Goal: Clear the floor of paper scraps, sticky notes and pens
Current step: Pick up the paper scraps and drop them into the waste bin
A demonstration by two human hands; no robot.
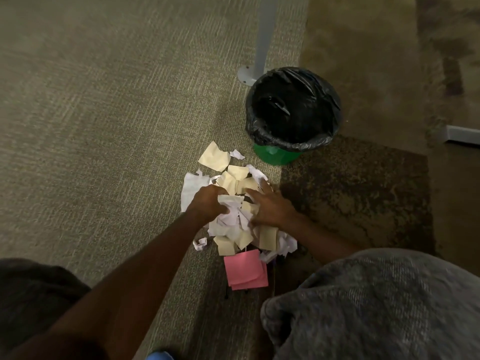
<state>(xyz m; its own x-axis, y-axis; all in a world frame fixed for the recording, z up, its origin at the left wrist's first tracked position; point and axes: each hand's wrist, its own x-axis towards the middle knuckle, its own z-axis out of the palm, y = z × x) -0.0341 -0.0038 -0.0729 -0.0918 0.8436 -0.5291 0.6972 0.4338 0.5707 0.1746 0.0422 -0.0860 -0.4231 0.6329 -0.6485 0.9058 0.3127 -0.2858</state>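
Both hands are down in a heap of paper scraps [233, 222] on the carpet [91, 113]. Curled around a crumpled white wad, the left hand [209, 203] grips it between thumb and fingers at the middle of the heap. Just right of it, the right hand [270, 205] lies spread flat, fingers splayed, pressing on the scraps without closing on any of them.

Beyond the fingertips of both hands lie more torn pieces, cream and white, the farthest a large cream scrap [214, 157] lying apart from the rest. A broad white sheet [191, 189] sticks out to the left of the left hand. Nearer the body than the hands, pink sticky notes [245, 270] lie stacked at the heap's close edge, partly overlapping one another. Thin dark shapes showing under and beside them may be pens, but they are too dim to tell.

Past the right hand, near the far scraps, stands a green bin [275, 154] lined with a black bag [293, 110] folded over its rim. Behind the bin a grey metal leg [262, 40] rises from a round foot on the floor. A grey-clad knee [376, 307] fills the space below the right forearm. The picture is blurred, and no writing on any scrap or note can be read.
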